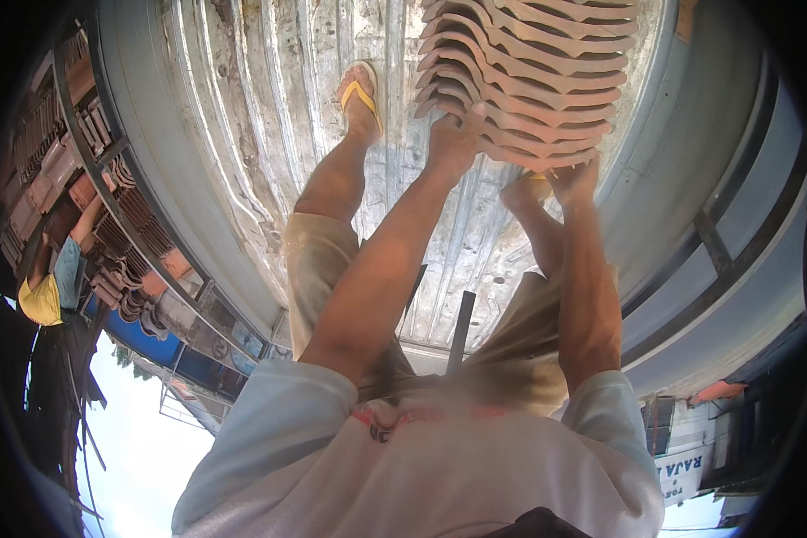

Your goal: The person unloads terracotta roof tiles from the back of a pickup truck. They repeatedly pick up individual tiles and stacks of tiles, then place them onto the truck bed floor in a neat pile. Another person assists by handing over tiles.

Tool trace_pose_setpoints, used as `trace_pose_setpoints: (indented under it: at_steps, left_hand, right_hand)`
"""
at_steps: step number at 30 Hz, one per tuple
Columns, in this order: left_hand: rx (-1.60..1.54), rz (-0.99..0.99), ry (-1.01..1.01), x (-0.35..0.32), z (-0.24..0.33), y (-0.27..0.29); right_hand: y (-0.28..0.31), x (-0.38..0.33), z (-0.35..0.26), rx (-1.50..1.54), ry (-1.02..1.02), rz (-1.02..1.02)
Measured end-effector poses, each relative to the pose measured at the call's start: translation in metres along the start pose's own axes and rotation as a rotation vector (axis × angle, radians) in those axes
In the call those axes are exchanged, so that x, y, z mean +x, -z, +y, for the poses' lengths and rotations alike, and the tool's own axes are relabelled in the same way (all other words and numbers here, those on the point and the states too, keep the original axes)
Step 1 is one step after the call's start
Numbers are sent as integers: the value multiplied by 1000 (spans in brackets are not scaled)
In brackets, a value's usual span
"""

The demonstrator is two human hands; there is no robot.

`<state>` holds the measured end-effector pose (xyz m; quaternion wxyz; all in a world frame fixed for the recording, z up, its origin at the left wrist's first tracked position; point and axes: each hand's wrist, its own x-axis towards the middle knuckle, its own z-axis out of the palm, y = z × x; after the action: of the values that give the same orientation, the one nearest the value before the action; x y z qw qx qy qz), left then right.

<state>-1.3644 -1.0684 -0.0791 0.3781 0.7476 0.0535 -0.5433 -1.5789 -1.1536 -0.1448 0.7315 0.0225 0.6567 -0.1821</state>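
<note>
- Head view looks straight down the person's body at both arms, stretched out to a stack of clay roof tiles (524, 76).
- Left hand (455, 134): fingers (475, 115) curled up over the near edge of the lowest tiles, grasping the stack.
- Right hand (576, 179): fingers pressed under the stack's lower right corner, gripping it; the fingertips are hidden beneath the tiles.
- Tiles are reddish-brown and wavy, piled flat on one another; the stack sits between the two hands, above a ribbed metal truck bed (269, 108). Its top is cut off by the upper edge, so the count cannot be told.
- Whether the stack rests on the bed or hangs free in the hands cannot be told.
- Left foot in a yellow sandal (360, 94) stands on the bed, just beside the stack; the right foot (522, 190) is mostly hidden behind the right forearm.
- Beige shorts (318, 260) and a pale shirt (421, 466) fill the lower middle, blurred by closeness.
- Far left, beyond the bed's grey side wall (166, 170), more tiles (125, 224) lie in rows, small and bent by the lens.
- Another person (54, 278) in a yellow and blue top reaches an arm up among those rows; their hand is too small to make out.
- Lower right, a white rectangular sign (683, 471) with dark lettering shows upside down, partly cut off by the dark rim.
</note>
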Motion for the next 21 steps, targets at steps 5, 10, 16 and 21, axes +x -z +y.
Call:
trace_pose_setpoints:
  at_steps: [5,10,16,21]
  left_hand:
    - [124,34,39,-7,-20,16]
    - [131,-42,126,-66,-30,81]
    - [45,-24,-50,-161,29,246]
    - [23,84,-58,-211,100,449]
  right_hand:
    - [17,-32,9,-141,-23,77]
    - [31,-126,-10,-313,47,251]
    - [0,-267,-16,-816,173,361]
    - [-89,-312,63,-1105,123,314]
